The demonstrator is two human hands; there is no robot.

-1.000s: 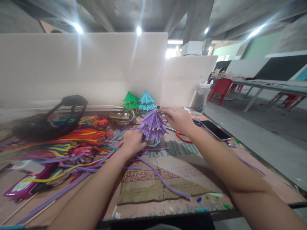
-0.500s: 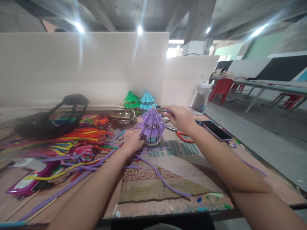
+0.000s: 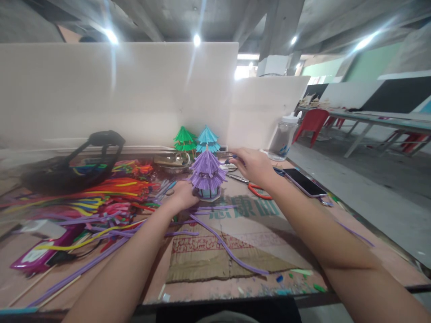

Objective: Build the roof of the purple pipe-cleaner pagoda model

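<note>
A small pavilion model (image 3: 208, 172) with a two-tiered purple roof of pipe cleaners and a pale blue lower part stands on the cardboard (image 3: 198, 269). My left hand (image 3: 183, 196) grips it low on its left side; the fingertips are partly hidden behind it. Just right of the roof is my right hand (image 3: 252, 165), its dark-nailed fingers bent together and apart from the model. Whether anything small is pinched in them is unclear. Behind stand a green pavilion model (image 3: 184, 139) and a light blue one (image 3: 207, 138). Red-handled scissors (image 3: 258, 191) lie under my right wrist.
Bundles of coloured pipe cleaners (image 3: 114, 188) and a black bag (image 3: 74, 166) cover the left side. A magenta and white device (image 3: 43, 253) lies nearer. On the right are a phone (image 3: 305, 182) and a clear bottle (image 3: 282, 139). A pale board (image 3: 117, 94) closes off the back.
The purple pavilion model has shifted slightly left and turned a little along with my left hand, leaving a gap to my right hand. My right hand has barely moved.
</note>
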